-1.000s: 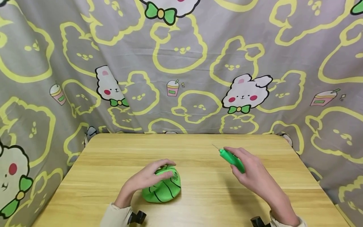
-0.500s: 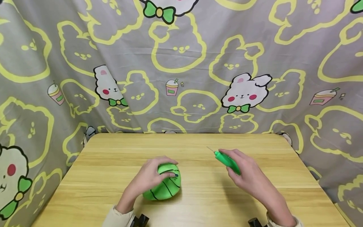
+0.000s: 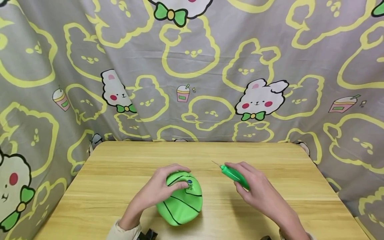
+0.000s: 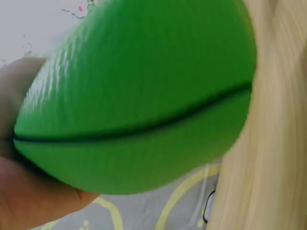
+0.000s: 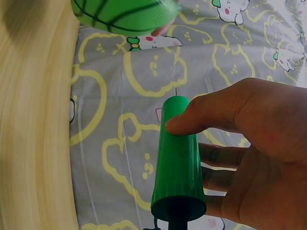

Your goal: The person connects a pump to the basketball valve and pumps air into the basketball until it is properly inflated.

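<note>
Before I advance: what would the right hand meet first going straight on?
Probably the curtain; in the head view that line passes beyond the left hand and green ball, though depth is unclear.

The right hand (image 5: 261,139) grips a green pump (image 5: 177,158) near a ball (image 5: 134,14)

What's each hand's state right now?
Left hand: holding the green ball.
Right hand: holding the green pump.

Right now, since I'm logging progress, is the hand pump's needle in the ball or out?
Out: in the head view, wooden tabletop shows between the needle and the black-lined green ball; the right wrist view agrees.
</note>
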`<state>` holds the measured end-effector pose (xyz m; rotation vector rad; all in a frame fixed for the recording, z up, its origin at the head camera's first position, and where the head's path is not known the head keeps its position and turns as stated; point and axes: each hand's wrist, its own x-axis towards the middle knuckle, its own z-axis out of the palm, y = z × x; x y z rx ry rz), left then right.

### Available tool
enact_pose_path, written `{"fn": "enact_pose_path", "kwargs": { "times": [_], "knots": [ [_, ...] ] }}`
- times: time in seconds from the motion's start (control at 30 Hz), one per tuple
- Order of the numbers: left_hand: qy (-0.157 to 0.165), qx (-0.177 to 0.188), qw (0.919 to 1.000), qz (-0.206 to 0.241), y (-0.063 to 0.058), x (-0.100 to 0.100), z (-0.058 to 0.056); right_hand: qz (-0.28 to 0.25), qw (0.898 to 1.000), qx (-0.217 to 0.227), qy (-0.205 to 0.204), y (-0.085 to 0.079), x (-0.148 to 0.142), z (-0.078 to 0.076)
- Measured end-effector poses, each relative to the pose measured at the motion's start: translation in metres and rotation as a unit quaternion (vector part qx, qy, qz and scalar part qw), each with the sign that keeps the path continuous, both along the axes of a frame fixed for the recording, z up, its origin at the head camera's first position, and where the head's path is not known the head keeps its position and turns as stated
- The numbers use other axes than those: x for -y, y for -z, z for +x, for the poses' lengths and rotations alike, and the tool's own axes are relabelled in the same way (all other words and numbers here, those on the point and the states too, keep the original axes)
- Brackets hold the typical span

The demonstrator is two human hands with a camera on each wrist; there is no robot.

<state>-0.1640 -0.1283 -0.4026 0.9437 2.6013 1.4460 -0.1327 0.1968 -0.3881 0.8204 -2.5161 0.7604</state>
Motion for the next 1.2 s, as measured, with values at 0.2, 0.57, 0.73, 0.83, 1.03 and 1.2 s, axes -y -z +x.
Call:
{"fn": "enact_pose_path", "kwargs": {
  "times": [0.2,0.57,0.73,0.83,1.03,1.2],
  "knots": [
    [-0.010,-0.019,0.9995,0.023,-0.001,-0.003,0.003,0.004,1.000,0.001,0.003,0.000,0.000,0.001],
    [-0.045,-0.099,0.9936,0.031,-0.006,-0.006,0.010,-0.013,0.999,-0.019,-0.022,-0.005,0.006,0.005],
    [-0.057,-0.137,0.9888,0.018,-0.009,-0.007,0.011,-0.028,0.997,-0.013,-0.064,-0.007,0.013,0.010],
    [-0.056,-0.159,0.9856,0.010,-0.010,-0.008,0.012,-0.025,0.997,-0.006,-0.073,-0.008,0.017,0.013],
    [-0.054,-0.159,0.9858,0.004,-0.012,-0.007,0.012,-0.034,0.996,-0.002,-0.080,-0.011,0.021,0.017],
    [-0.044,-0.148,0.9880,0.004,-0.015,-0.007,0.013,-0.036,0.996,-0.007,-0.087,-0.015,0.020,0.020]
  ]
}}
